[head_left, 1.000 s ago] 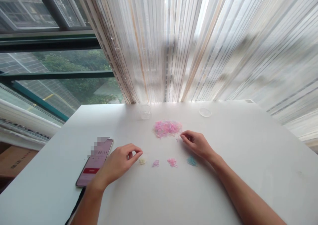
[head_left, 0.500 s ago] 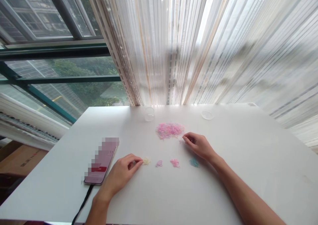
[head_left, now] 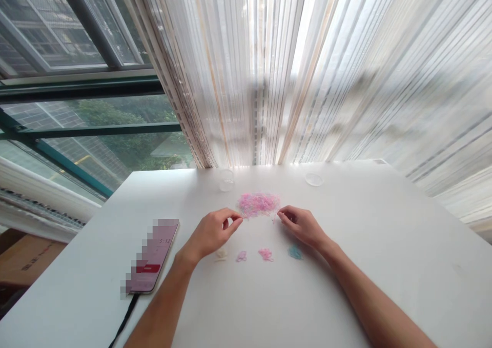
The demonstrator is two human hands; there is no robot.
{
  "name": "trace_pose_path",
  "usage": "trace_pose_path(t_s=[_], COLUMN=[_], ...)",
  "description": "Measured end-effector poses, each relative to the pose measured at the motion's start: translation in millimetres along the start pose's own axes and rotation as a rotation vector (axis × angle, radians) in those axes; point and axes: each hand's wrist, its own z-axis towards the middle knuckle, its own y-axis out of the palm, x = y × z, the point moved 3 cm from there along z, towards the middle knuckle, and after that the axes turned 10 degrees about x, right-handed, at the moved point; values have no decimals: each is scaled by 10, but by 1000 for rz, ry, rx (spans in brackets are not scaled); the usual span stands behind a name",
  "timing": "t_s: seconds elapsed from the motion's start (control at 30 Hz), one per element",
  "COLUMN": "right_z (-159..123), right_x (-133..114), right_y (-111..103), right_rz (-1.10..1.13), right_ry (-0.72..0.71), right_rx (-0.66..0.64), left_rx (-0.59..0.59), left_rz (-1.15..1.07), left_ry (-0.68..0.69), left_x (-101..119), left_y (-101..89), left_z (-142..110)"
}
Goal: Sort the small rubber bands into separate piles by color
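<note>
A mixed pile of small pink, lilac and pale rubber bands point(head_left: 258, 204) lies in the middle of the white table. My left hand point(head_left: 215, 230) is at the pile's near left edge, thumb and forefinger pinched together; whatever is between the tips is too small to make out. At the near right edge, my right hand point(head_left: 302, 224) pinches a thin pinkish band point(head_left: 274, 218) at its fingertips. Closer to me lies a row of small heaps: cream bands point(head_left: 221, 256), lilac bands point(head_left: 241, 256), pink bands point(head_left: 266, 254) and teal bands point(head_left: 295, 252).
Behind the pile stand a clear round tub point(head_left: 226, 181) and, to the right, a clear lid point(head_left: 314, 179). A phone point(head_left: 154, 261) with a black cable point(head_left: 125, 320) lies on the left of the table point(head_left: 384, 245). Curtains point(head_left: 246, 71) hang along the back edge.
My left hand has moved from the cream heap forward and right to the pile's edge. My right hand stays by the pile, still pinching. The view has shifted slightly.
</note>
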Motion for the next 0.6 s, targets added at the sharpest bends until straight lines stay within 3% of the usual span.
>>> trace_pose_path(t_s=[0.1,0.27,0.6], right_z=[2,8,5], right_x=[18,9,6], right_y=[-2,-10,-14], right_rz=[-1,13,13], right_ry=[2,-7,-32], right_rx=[-6,-9,-12], left_rx=[-102,-162,-156], left_rz=[53,178,315], left_ry=[82,139,180], left_x=[103,174,169], left_y=[250,547,658], left_z=[242,469,600])
